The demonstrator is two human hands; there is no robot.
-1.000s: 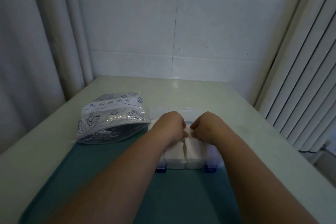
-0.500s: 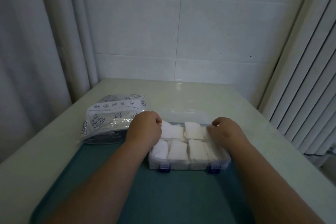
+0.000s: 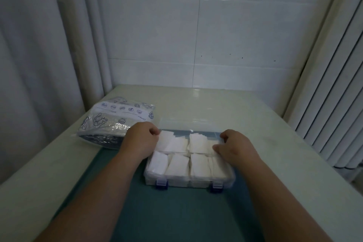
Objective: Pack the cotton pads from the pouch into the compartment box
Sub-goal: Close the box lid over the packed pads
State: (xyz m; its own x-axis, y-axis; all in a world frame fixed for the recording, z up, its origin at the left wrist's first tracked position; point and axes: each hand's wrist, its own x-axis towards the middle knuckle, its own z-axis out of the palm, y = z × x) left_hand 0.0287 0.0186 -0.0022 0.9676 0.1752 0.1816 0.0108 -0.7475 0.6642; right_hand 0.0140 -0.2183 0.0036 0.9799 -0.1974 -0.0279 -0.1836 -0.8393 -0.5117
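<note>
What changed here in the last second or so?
Both hands slid apart from the middle of the compartment box: the left hand to its far-left corner, the right hand to its right edge, uncovering the cotton pads. The box and the pouch stayed put.

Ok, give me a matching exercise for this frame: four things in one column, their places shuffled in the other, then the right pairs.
Things:
1. pouch
2. cotton pads
3. blue latches
4. right hand

Places:
a. on the near wall of the compartment box
b. at the box's far right corner
c. lying to the left of the box
d. inside the box's compartments

Pairs: 1-c, 2-d, 3-a, 4-b
</note>
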